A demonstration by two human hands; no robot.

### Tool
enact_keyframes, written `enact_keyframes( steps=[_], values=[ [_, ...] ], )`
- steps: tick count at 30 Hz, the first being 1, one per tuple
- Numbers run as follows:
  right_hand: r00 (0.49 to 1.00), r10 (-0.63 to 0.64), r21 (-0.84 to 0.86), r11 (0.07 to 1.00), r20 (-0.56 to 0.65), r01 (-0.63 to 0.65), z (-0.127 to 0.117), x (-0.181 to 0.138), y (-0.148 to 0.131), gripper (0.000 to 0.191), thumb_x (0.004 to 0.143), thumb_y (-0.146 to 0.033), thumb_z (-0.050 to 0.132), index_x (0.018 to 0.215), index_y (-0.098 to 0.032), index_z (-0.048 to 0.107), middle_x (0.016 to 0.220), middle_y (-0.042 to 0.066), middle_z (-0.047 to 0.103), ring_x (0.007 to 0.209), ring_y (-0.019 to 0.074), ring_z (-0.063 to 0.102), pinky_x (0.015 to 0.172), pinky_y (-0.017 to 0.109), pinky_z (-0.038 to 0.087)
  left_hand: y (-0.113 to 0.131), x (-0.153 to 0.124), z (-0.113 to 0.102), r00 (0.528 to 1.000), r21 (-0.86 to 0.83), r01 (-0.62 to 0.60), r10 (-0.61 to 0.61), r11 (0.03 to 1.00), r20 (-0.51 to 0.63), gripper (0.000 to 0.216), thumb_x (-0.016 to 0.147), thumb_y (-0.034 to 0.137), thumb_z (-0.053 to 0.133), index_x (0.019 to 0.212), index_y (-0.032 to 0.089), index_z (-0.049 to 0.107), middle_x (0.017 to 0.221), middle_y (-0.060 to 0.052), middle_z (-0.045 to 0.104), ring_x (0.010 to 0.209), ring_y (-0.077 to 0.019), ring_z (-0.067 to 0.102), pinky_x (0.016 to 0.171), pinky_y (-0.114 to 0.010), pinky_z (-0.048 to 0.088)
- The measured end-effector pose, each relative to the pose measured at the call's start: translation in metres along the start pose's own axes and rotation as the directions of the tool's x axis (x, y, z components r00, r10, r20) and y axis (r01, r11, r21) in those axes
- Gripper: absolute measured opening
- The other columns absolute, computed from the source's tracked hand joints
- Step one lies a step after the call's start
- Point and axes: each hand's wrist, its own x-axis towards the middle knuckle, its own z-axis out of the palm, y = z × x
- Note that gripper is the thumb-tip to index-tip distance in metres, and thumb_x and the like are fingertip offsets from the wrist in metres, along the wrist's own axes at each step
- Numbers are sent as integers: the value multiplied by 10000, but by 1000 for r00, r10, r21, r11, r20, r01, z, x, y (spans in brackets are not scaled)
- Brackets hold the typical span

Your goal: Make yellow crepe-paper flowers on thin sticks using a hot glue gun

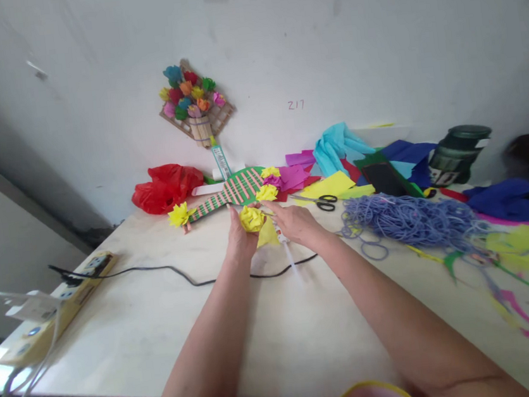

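My left hand (240,238) is closed round a yellow crepe-paper flower (252,219), thumb up along its left side. My right hand (294,222) comes in from the right, its fingertips pinched together at the flower's right edge, where a thin stem-like piece shows. A piece of yellow paper (267,233) lies between the hands. Partly hidden under my right hand is a glue gun (281,235) with a clear glue stick (293,264) sticking out. Just behind the hands rests a green, pink-striped guitar-shaped craft (243,187) with yellow and purple paper flowers on it.
Scissors (319,201) and a bundle of bluish cord (410,223) lie right, near coloured paper (342,145) and a dark green jar (460,154). A black cable (172,267) crosses from a power strip (61,304) at left. A red plastic bag (165,189) sits behind.
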Motion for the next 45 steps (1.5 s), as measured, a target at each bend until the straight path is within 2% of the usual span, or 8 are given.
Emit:
enact_keyframes(
  steps=[7,13,17,21,27,30,37,45],
  values=[
    [999,-41,-46,998,11,42,3,0,-1,629,876,-157,326,1476,-311,217,978,71,707,860,196,646,703,273,423,0,0,-2,1000,-33,5,-4,999,24,353,902,425,462,820,131,639,820,-57,683,727,-128,648,675,-251,526],
    [999,-51,-62,997,10,51,3,1,-1,658,844,-150,348,1473,-307,234,958,71,711,856,207,647,695,281,426,3,-2,-3,1000,-21,27,-27,999,13,339,879,428,485,798,135,637,789,-57,683,717,-141,652,744,-301,540],
    [998,-63,-78,995,8,63,3,0,-2,631,852,-152,343,1458,-313,282,950,73,710,863,213,652,689,281,427,5,-2,-4,999,17,46,-46,999,-2,221,845,323,525,777,141,629,785,-55,688,700,-152,654,746,-329,550],
    [997,-74,-85,994,6,74,2,0,-3,647,848,-139,354,1466,-301,261,972,79,707,886,215,650,705,281,429,6,-2,-5,998,44,56,-56,997,-12,121,781,241,556,765,145,629,755,-48,682,661,-159,648,742,-353,555],
    [996,-89,-105,990,16,90,5,1,-1,678,834,-127,367,1472,-314,234,950,73,711,854,216,655,696,284,431,7,-1,-6,997,63,58,-55,996,-45,133,746,176,525,765,130,648,752,-53,676,651,-173,649,752,-393,553],
    [995,-94,-105,990,18,96,5,1,-1,676,837,-129,369,1471,-321,234,962,70,712,863,213,652,710,285,431,7,-2,-6,997,77,69,-65,995,-50,145,753,186,522,767,125,653,745,-62,673,648,-177,650,755,-392,549],
    [995,-99,-112,989,11,100,4,1,-1,644,847,-144,371,1454,-337,279,956,63,709,852,211,651,705,284,428,8,-2,-7,998,127,64,-66,990,6,242,807,333,544,754,124,654,723,-74,666,628,-185,660,729,-382,551],
    [993,-108,-122,987,-56,101,5,-3,-1,615,853,-148,346,1433,-352,327,934,54,699,809,208,638,692,294,417,10,-2,-4,996,114,88,-84,990,-42,283,851,347,490,760,125,639,685,-69,669,635,-174,657,683,-328,554]
  ],
)
